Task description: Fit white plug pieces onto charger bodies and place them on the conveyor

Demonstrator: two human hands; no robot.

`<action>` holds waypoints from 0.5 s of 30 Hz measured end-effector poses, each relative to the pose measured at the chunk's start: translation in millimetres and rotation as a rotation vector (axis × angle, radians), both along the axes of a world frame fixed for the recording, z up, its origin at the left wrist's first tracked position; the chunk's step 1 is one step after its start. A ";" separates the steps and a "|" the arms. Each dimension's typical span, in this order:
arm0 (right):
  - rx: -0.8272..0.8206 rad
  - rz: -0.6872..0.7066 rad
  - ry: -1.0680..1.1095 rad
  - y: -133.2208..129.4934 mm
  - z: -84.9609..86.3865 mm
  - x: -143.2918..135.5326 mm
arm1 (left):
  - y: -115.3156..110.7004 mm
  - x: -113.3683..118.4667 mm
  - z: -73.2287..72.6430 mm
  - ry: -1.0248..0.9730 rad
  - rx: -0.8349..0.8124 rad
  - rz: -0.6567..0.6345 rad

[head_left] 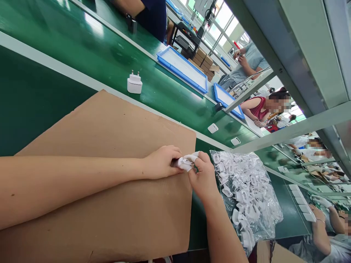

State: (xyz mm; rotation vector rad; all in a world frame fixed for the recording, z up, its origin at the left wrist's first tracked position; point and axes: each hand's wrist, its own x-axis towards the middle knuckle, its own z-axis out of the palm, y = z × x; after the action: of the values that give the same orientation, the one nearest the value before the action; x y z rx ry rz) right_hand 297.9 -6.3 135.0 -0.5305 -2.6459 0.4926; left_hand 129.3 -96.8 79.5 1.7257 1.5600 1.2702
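My left hand (163,160) reaches in from the left over a cardboard sheet (123,208), its fingers closed on a small white plastic part (178,163). My right hand (204,175) meets it there, white covers on its thumb and index finger, pinching the same part. Fingers hide most of the part, so its exact kind does not show. Just right of my right hand lies a clear plastic bag (263,204) full of white plastic pieces (251,179), several of them ring-shaped or with oval openings.
A white two-pin plug charger (134,84) stands on the green conveyor (109,54) beyond the cardboard. Farther along it lie small white pieces (212,128). Blue-rimmed trays (182,69) line the far side. A metal frame post (287,137) slants overhead. Co-workers sit opposite and to the right.
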 end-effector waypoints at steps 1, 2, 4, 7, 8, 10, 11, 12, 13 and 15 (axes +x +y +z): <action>-0.003 0.014 -0.018 1.8 2.0 -0.7 | 0.0 0.2 0.0 0.001 -0.003 -0.002; -0.013 0.027 -0.033 3.7 3.6 -1.6 | 0.0 0.3 0.1 0.002 -0.008 -0.003; -0.046 0.034 -0.039 6.8 3.9 -3.6 | 0.1 -0.1 0.9 0.009 -0.021 0.003; -0.099 -0.045 0.006 5.5 -3.7 -7.0 | 0.7 -0.9 3.7 0.033 -0.034 0.007; -0.124 -0.087 0.032 2.5 -6.5 -7.4 | 0.9 -0.7 5.0 0.047 -0.034 0.000; -0.191 -0.185 0.134 -7.1 -7.7 -4.3 | 1.0 1.1 7.8 0.079 -0.033 -0.026; -0.240 -0.229 0.217 -13.7 -4.8 0.7 | 0.9 2.3 8.8 0.093 -0.032 -0.035; -0.306 -0.269 0.318 -21.5 0.7 9.0 | 0.9 3.4 9.6 0.107 -0.037 -0.037; -0.383 -0.310 0.440 -30.6 8.3 21.2 | 0.9 4.0 10.0 0.118 -0.048 -0.031; -0.600 -0.367 0.656 -54.3 26.9 56.8 | 1.7 3.7 10.3 0.139 -0.100 0.021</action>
State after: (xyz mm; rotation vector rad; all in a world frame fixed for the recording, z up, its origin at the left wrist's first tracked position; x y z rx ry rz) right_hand 354.8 -60.6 161.9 -0.8320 -1.7103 1.1221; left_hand 133.0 -95.1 89.8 1.7704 1.6947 1.0823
